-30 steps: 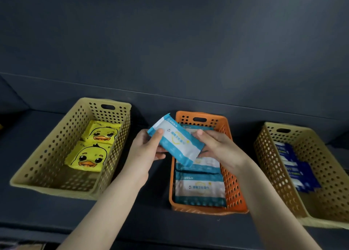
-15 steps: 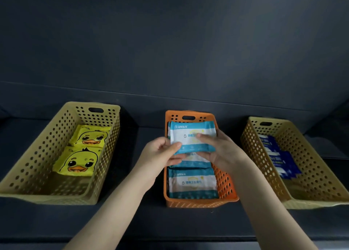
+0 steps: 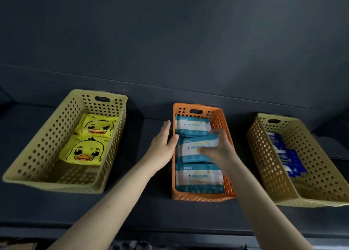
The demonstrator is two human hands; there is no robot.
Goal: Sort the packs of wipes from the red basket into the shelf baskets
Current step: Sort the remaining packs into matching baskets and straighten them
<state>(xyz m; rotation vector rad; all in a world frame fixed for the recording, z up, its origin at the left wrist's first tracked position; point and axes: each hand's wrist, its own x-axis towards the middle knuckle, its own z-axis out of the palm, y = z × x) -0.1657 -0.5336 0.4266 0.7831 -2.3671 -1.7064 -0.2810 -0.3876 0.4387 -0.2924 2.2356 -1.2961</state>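
three perforated baskets stand in a row on a dark shelf (image 3: 147,210) in front of a dark back wall (image 3: 170,42). the orange basket (image 3: 200,198) in the middle holds three teal-and-white packs of wipes laid flat in a line from back to front: the back pack (image 3: 190,125) lies by the handle slot, the middle pack (image 3: 192,148) lies a little askew over its near edge, and the front pack (image 3: 200,176) lies against the near wall. the person's right hand (image 3: 220,151) reaches into this basket from the right and has hold of the middle pack. its thumb (image 3: 203,150) lies across the printed face and its fingers (image 3: 217,132) are curled over the far right corner, though the hand is blurred. the left hand (image 3: 163,143) is just outside the basket's left wall, fingers straight and together, pointing away from the person, palm turned toward the basket, holding nothing. its thumb tip reaches the orange rim beside the left edge of the middle pack. to the left, well apart from the orange one, a pale yellow basket (image 3: 43,140) holds two yellow duck packs (image 3: 85,152) lying flat, one behind the other. to the right, a second pale yellow basket (image 3: 264,161) holds several dark blue packs (image 3: 290,159) that overlap one another. both forearms are bare and come up from the lower edge of the view.
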